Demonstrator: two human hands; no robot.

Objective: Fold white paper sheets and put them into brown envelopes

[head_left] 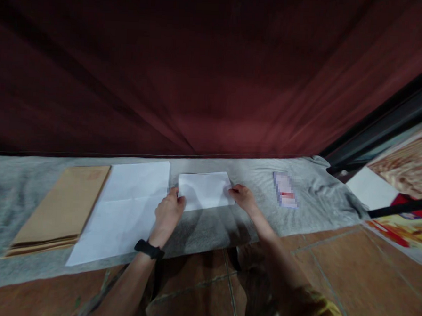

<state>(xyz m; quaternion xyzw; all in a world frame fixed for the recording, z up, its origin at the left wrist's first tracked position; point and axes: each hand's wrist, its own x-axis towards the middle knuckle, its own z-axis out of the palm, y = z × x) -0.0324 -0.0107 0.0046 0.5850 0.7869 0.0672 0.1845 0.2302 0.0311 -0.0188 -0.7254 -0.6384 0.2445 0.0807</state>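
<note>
A folded white sheet of paper (204,189) lies on a grey cloth (207,226) spread over the floor. My left hand (168,213), with a black band at the wrist, pinches the sheet's left edge, fingers curled. My right hand (242,196) presses on the sheet's right edge, fingers bent on the paper. To the left lies a larger white sheet (125,210) showing fold creases. Further left sits a stack of brown envelopes (61,211).
A small printed card (285,190) lies on the cloth to the right. A dark red curtain (201,72) hangs behind. Brown floor tiles (350,269) run in front, with a white sheet (370,187) and colourful printed paper (403,229) at far right.
</note>
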